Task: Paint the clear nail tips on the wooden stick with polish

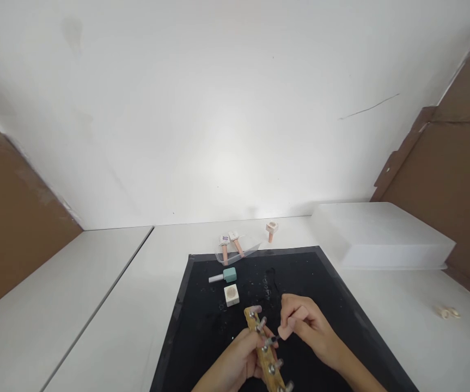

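Observation:
My left hand (240, 356) grips a narrow wooden strip (265, 356) fitted with a row of metal studs and small clear tips that look like false nails. In my right hand (310, 329) is a pink nail polish cap (292, 324), pinched between thumb and fingers. Its lower end points at a dark-coloured tip (271, 342) on the strip; whether the brush touches it I cannot tell. Beyond the strip sits a cream square block (231, 295) with a round patch on its face. Behind that lies a teal nail polish bottle (230, 274) with a pale cap.
A black mat (206, 316) covers the middle of the white table. Two pink-capped bottles (230, 239) rest on a clear tray (253, 249) at its far edge, with another bottle (272, 227) nearby. At right are a white box (385, 234) and small cream rings (447, 313).

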A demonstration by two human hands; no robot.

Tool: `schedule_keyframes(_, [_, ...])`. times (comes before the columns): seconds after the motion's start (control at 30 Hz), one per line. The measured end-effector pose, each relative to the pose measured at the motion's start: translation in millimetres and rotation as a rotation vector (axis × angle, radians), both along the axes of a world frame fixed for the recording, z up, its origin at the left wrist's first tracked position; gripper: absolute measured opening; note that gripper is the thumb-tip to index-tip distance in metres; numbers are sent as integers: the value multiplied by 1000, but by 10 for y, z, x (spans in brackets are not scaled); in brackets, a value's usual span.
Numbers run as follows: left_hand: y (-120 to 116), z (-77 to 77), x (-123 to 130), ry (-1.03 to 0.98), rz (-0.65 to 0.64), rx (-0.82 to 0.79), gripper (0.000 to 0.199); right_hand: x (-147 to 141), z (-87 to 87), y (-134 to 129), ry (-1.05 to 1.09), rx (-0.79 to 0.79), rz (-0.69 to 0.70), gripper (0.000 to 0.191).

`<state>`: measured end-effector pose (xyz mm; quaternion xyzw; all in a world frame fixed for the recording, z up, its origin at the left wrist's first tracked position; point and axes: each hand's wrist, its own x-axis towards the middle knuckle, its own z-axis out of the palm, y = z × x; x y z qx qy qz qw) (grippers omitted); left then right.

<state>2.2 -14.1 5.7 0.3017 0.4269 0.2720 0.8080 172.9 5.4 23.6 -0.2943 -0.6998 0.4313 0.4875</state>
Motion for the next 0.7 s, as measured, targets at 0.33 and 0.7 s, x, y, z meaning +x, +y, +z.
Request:
schedule_keyframes(0.33, [-6, 2, -40, -9, 9, 9, 24, 1, -10, -10, 64, -33, 10, 31])
schedule_keyframes(0.7, [10, 13, -7, 21, 7, 7, 22, -13, -112, 23, 44, 41, -121, 33])
